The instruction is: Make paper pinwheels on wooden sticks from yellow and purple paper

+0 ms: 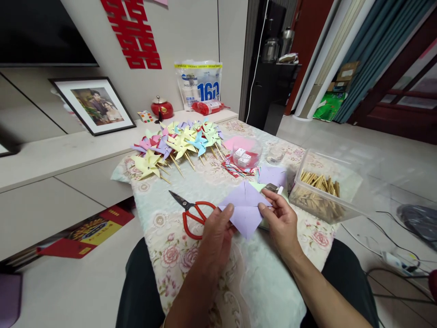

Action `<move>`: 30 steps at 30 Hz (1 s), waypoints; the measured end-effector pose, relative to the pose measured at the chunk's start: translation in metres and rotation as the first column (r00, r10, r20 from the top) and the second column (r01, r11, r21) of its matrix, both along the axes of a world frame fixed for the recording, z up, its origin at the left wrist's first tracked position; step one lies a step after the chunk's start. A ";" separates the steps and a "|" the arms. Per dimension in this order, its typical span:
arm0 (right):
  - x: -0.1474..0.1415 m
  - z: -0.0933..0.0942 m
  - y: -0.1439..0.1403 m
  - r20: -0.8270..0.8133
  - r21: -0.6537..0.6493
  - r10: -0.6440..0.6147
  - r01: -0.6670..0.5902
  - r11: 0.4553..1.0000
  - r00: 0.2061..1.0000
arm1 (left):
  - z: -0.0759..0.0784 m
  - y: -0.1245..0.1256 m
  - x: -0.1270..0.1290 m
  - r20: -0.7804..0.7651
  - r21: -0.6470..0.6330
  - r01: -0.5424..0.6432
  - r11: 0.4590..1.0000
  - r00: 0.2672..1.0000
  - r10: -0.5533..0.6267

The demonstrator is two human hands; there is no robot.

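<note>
A square of purple paper [246, 212] is held up over the table, turned like a diamond, with a slit or crease line at its top and a crease across the middle. My left hand [220, 228] pinches its left corner, thumb on top. At the right corner, my right hand [280, 216] grips it between thumb and fingers. Scissors with red handles [194, 212] lie just left of my left hand, blades pointing away. Behind the held sheet are another purple sheet [272, 175] and a grey metal item [272, 187], partly hidden by my right hand.
Several finished paper pinwheels [180, 143] on sticks lie at the back left. A clear bin [316, 193] of wooden sticks stands at the right. A round clear tub [246, 152] sits among coloured papers [235, 167]. The flowered tablecloth [177, 269] covers the table.
</note>
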State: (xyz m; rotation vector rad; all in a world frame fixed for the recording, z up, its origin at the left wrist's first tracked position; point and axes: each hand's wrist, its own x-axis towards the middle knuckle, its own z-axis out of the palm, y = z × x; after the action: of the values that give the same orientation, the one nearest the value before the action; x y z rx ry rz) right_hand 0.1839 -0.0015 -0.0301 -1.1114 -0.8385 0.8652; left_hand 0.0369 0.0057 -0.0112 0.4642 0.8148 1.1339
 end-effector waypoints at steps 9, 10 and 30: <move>0.004 -0.002 -0.001 -0.012 -0.003 0.047 -0.047 0.999 0.999 | 0.000 0.009 0.026 -0.027 0.013 0.009 1.000 1.000 -0.009; 0.004 -0.003 -0.001 -0.019 0.004 0.066 -0.066 0.998 0.998 | -0.001 0.009 0.025 -0.028 0.016 -0.007 1.000 1.000 0.007; 0.008 -0.008 -0.003 0.005 0.024 0.226 -0.226 0.974 0.974 | -0.021 0.015 0.000 -0.268 0.081 -0.056 0.995 0.961 0.076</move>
State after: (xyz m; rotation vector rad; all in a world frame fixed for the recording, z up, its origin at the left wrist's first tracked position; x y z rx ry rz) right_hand 0.1920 -0.0042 -0.0385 -1.0083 -0.9887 1.0395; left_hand 0.0364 0.0212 -0.0322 0.6677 1.0349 1.1798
